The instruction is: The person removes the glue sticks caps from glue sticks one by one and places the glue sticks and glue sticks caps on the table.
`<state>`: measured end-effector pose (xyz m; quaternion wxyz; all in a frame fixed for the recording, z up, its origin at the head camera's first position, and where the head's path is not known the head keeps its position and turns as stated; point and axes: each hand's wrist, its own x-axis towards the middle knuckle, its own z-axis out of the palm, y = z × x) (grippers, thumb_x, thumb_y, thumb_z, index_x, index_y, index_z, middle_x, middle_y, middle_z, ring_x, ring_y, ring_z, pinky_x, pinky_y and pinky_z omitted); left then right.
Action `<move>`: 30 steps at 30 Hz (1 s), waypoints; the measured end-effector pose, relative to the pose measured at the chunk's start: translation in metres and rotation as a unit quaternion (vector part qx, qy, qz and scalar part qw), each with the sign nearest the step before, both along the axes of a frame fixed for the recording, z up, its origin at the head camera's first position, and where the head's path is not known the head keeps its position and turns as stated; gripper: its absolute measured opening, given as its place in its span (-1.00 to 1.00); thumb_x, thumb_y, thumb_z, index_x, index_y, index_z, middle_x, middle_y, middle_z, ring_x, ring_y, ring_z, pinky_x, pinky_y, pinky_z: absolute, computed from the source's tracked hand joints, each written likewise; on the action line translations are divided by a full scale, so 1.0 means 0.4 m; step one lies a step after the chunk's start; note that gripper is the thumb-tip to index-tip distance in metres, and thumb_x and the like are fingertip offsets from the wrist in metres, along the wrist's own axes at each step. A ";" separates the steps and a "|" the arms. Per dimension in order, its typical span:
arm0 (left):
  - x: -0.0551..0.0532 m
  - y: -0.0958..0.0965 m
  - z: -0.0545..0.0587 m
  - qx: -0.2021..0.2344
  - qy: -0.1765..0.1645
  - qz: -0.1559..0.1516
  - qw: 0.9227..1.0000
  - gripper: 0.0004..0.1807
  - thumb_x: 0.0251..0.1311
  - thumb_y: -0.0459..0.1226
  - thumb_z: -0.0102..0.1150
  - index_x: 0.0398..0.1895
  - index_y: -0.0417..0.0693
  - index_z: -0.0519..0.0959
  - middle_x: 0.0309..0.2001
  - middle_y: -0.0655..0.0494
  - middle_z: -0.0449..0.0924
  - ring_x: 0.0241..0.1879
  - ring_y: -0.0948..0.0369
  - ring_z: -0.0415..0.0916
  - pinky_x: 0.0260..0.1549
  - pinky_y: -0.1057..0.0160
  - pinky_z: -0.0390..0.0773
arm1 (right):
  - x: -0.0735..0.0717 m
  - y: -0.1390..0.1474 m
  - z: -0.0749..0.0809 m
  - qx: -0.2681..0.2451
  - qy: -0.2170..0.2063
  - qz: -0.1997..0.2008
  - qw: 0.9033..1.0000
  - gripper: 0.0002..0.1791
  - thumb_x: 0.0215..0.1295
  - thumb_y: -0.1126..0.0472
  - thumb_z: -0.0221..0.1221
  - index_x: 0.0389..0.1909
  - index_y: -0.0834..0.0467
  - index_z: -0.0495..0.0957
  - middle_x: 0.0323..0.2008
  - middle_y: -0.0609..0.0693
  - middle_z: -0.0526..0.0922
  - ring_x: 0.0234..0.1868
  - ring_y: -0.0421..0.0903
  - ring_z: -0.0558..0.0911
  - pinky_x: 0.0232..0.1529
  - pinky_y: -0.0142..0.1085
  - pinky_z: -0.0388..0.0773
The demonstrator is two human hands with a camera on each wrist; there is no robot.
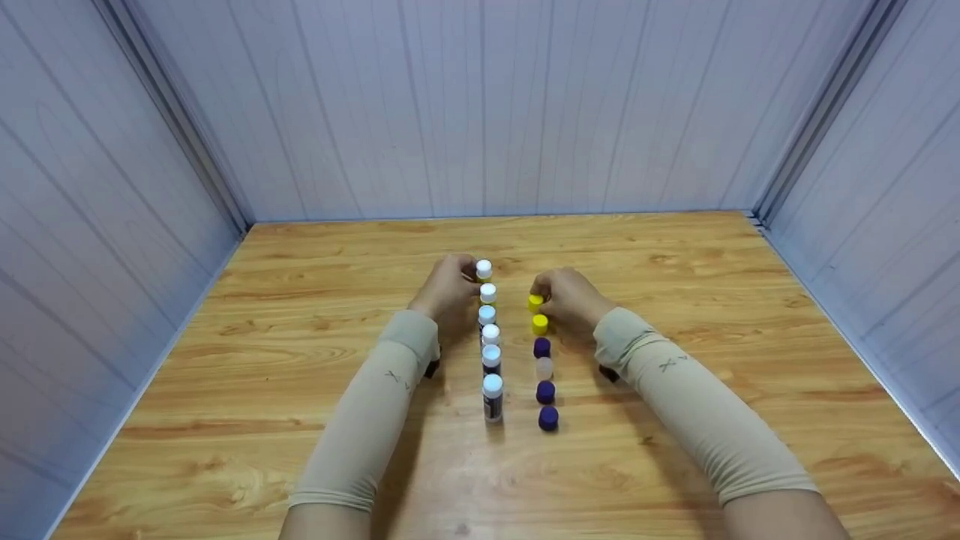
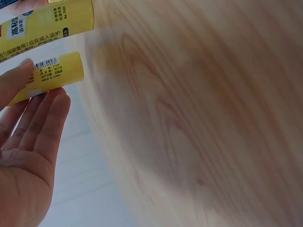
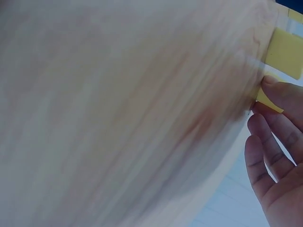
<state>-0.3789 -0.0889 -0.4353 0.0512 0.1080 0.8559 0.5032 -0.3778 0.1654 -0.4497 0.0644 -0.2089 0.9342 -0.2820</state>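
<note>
With thumb and fingers, my left hand (image 1: pixel 446 286) pinches the farthest yellow-labelled glue stick (image 2: pixel 59 72), which stands upright at the back of a row. Its white top (image 1: pixel 484 267) is uncovered. Another yellow glue stick (image 2: pixel 71 21) is beside it in the left wrist view. Opposite, my right hand (image 1: pixel 574 297) grips the farthest yellow cap (image 3: pixel 268 99) between thumb and index finger, the other fingers loosely bent. A second yellow cap (image 1: pixel 540 324) sits just nearer, apart from the hand.
Several dark-labelled glue sticks (image 1: pixel 493 405) with white tops continue the left row toward me. Purple caps (image 1: pixel 548 418) and one whitish translucent cap (image 1: pixel 544 368) line up on the right. Panelled walls (image 1: pixel 480 112) enclose the wooden table (image 1: pixel 300 375) at the back and sides.
</note>
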 end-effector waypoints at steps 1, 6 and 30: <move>0.001 0.001 -0.001 0.001 -0.005 -0.002 1.000 -0.78 0.42 -0.54 0.29 0.07 -0.27 0.71 0.05 -0.13 0.72 0.09 0.03 0.64 0.15 0.08 0.71 | 0.000 0.000 -0.001 -0.001 0.000 -0.001 1.000 -0.77 0.37 0.47 0.33 0.01 0.31 0.74 -0.06 0.21 0.75 -0.03 0.11 0.68 0.10 -0.02 0.71; 0.004 -0.001 -0.004 0.011 -0.026 0.005 1.000 -0.72 0.42 -0.61 0.18 0.05 -0.23 0.71 0.03 -0.09 0.69 0.06 0.07 0.58 0.13 0.11 0.66 | -0.003 -0.005 -0.005 0.002 0.001 0.001 1.000 -0.78 0.37 0.46 0.34 0.00 0.28 0.74 -0.06 0.19 0.76 -0.03 0.10 0.69 0.10 -0.03 0.72; -0.007 -0.055 0.010 -0.090 -0.010 -0.042 0.995 -0.51 0.40 -0.50 0.33 0.38 -0.31 0.56 0.31 -0.27 0.61 0.34 -0.16 0.56 0.41 -0.08 0.58 | -0.018 0.020 -0.003 0.013 -0.028 0.031 0.999 -0.49 0.44 0.38 0.35 0.37 0.36 0.55 0.15 0.31 0.71 0.15 0.22 0.72 0.28 0.08 0.70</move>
